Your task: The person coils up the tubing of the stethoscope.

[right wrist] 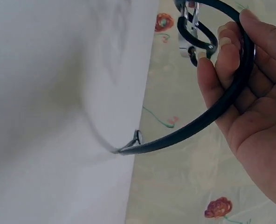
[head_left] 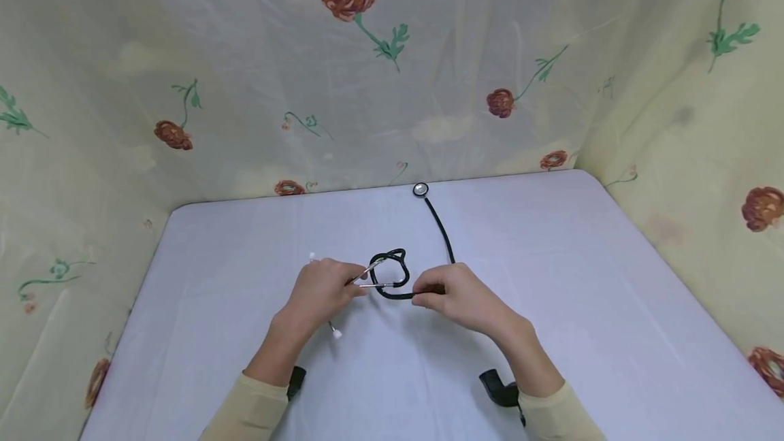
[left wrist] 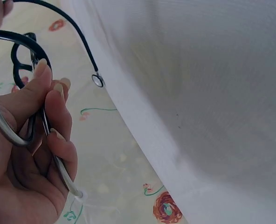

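A stethoscope with black tubing [head_left: 439, 223] is held between both hands over the white table. My left hand [head_left: 324, 289] grips its metal ear tubes, thumb and fingers curled round them in the left wrist view. White eartips [head_left: 336, 333] stick out below and behind that hand. My right hand [head_left: 462, 297] pinches the black tubing [right wrist: 229, 95] between thumb and fingers. Between the hands the tubing makes a loop [head_left: 392, 295] around the forked part. Beyond, the round chestpiece [head_left: 420, 189] lies by the table's far edge, and in the left wrist view the chestpiece [left wrist: 97, 80] hangs at the tube's end.
The table [head_left: 245, 237] has a white cover and rounded far corners. A flower-printed curtain [head_left: 257, 87] encloses its back and sides. Black curved pieces [head_left: 499, 388] show beside both wrists, next to the beige sleeves [head_left: 560, 417].
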### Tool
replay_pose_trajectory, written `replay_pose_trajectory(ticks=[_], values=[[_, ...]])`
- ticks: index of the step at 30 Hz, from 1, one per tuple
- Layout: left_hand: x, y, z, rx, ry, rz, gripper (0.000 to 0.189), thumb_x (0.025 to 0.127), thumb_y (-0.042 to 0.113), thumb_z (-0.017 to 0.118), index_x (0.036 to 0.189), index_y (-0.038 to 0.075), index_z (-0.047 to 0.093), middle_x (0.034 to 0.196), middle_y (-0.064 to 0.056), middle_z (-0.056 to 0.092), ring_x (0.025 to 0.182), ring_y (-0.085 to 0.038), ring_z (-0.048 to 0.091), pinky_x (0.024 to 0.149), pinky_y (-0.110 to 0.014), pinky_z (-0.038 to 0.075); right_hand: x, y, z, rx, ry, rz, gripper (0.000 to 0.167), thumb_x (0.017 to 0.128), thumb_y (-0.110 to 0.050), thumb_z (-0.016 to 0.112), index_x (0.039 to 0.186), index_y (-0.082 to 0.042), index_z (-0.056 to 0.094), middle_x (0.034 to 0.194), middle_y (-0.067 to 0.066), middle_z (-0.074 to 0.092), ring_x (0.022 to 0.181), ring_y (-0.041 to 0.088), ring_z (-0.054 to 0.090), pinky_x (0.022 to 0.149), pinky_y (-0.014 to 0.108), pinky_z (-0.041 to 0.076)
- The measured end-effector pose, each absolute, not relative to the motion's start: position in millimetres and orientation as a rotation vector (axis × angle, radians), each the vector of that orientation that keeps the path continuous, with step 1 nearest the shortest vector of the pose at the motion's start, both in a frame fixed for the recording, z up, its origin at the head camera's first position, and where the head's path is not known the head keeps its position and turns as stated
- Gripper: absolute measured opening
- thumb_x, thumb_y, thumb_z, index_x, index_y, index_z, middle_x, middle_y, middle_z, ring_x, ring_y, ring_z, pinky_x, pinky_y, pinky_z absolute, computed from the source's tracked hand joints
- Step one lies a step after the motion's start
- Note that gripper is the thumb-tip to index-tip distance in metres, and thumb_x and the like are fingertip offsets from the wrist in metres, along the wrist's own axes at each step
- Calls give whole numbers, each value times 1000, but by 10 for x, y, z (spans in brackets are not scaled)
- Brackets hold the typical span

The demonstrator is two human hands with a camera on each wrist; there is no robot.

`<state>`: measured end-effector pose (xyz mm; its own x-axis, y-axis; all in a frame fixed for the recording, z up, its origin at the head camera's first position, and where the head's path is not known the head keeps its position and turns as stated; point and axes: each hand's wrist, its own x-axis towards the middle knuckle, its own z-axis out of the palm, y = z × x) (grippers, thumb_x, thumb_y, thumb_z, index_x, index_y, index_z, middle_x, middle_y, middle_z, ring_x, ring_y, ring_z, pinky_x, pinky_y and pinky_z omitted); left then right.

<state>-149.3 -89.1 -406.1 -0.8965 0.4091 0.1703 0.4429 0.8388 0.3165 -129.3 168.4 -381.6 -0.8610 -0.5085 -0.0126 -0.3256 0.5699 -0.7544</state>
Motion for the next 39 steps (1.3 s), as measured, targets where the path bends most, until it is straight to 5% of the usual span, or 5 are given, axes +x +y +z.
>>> replay_pose_trajectory(ticks=[8, 13, 24, 33, 39], values=[[-1456, -897, -4005, -857, -2974, -534, 15, 82, 32, 80, 94, 26, 75, 58, 16, 54, 55, -4, 37, 52, -22, 29, -1339, 1701, -3670, -761, 2648, -1168, 4, 88, -15, 75, 91, -15, 76, 86, -6, 73, 76, 7, 62, 69, 24, 51], [-1429, -873, -3975, -904, -2993, -494, 12, 82, 33, 79, 89, 27, 72, 65, 16, 61, 56, -3, 40, 53, -21, 32, -1350, 1680, -3663, -811, 2639, -1185, 3, 87, -15, 75, 89, -16, 77, 83, -7, 71, 74, 7, 59, 69, 24, 49], [-1361, -796, -3939, -1076, -2978, -530, 20, 82, 35, 79, 75, 30, 61, 61, 17, 51, 56, -2, 40, 54, -22, 32, -1393, 1622, -3585, -896, 2655, -1180, 4, 87, -18, 76, 88, -16, 78, 79, -8, 65, 71, 7, 53, 66, 22, 46], [-1281, -768, -3917, -1236, -2903, -628, 9, 84, 34, 77, 90, 28, 73, 79, 19, 70, 59, 4, 49, 60, -17, 41, -1441, 1617, -3612, -873, 2559, -1263, 5, 87, -23, 75, 86, -20, 77, 81, -6, 66, 77, 9, 58, 71, 24, 49], [-1259, -731, -3877, -1290, -2877, -670, 9, 85, 37, 75, 90, 29, 73, 69, 20, 65, 56, 7, 47, 57, -15, 40, -1544, 1654, -3737, -774, 2459, -1372, 7, 87, -23, 75, 87, -16, 78, 82, 0, 67, 78, 11, 59, 75, 25, 50]])
